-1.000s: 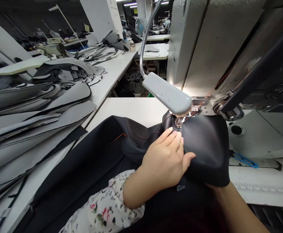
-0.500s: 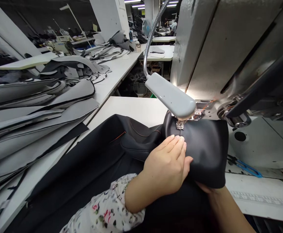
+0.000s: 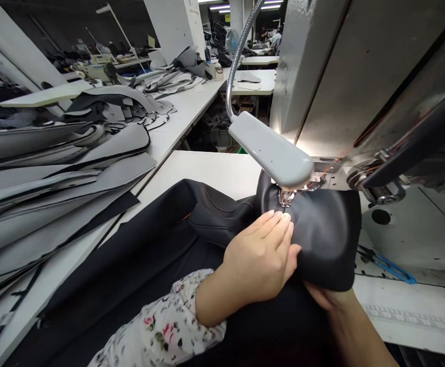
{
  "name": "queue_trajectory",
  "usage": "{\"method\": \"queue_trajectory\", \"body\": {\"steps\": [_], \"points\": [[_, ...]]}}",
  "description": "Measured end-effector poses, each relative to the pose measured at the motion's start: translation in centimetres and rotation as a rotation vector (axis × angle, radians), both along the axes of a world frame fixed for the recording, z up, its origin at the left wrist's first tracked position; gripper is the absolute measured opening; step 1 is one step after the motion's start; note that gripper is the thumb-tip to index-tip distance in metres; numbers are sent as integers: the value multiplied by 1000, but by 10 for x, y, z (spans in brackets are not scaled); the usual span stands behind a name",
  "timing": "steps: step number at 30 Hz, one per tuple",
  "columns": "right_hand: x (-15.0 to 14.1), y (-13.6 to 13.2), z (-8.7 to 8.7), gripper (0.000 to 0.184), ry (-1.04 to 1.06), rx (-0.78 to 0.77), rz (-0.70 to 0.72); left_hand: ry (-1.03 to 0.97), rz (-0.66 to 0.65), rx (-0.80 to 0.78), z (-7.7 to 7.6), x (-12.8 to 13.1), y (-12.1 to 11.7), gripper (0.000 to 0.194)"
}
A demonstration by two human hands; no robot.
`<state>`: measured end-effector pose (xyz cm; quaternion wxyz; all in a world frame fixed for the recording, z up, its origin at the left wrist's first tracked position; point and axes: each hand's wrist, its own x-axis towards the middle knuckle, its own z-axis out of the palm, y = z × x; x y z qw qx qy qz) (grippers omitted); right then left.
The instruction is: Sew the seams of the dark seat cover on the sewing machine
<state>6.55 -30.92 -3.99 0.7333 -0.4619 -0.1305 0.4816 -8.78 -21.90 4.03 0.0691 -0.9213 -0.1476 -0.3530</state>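
Observation:
A black leather-like cover (image 3: 321, 239) lies under the presser foot (image 3: 285, 198) of a sewing machine (image 3: 340, 66), a seam line running up to the foot. My left hand (image 3: 262, 255) rests flat on the cover just in front of the foot, fingers stretched out and close together. Beneath the cover's near right edge is my right hand (image 3: 331, 298), its fingers mostly hidden by the material. Orange thread (image 3: 344, 153) runs down the machine head. The rest of the cover (image 3: 141, 250) spreads in folds to the left, with some orange stitching on it.
A grey lamp (image 3: 271, 150) on a flexible neck hangs over the needle area. Blue-handled thread snips (image 3: 392, 267) lie right of the cover. Stacks of grey cut pieces (image 3: 65, 188) fill the left table (image 3: 186, 109). A fan (image 3: 232, 42) stands farther back.
The cover has shifted slightly at the foot, and the orange stitching on its left fold shows less. My right hand has moved a little left and up. My left hand stays nearly in place.

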Motion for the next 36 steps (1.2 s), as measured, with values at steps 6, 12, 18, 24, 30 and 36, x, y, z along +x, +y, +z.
{"method": "queue_trajectory", "body": {"steps": [6,12,18,24,30,36], "points": [[-9,1,16,55,32,-30,-15,-2,-49,34,-1,-3,5,34],[-6,7,24,52,64,14,9,14,-48,39,-2,-6,9,35],[3,9,23,52,19,54,77,11,-49,33,-3,-6,9,38],[11,9,29,48,7,-11,-8,-23,-85,11,-5,-8,10,54],[15,12,41,47,0,-116,-36,57,-91,-31,-3,-11,11,44],[10,4,51,30,-80,-21,109,12,-73,-23,-2,-8,15,31]]}}
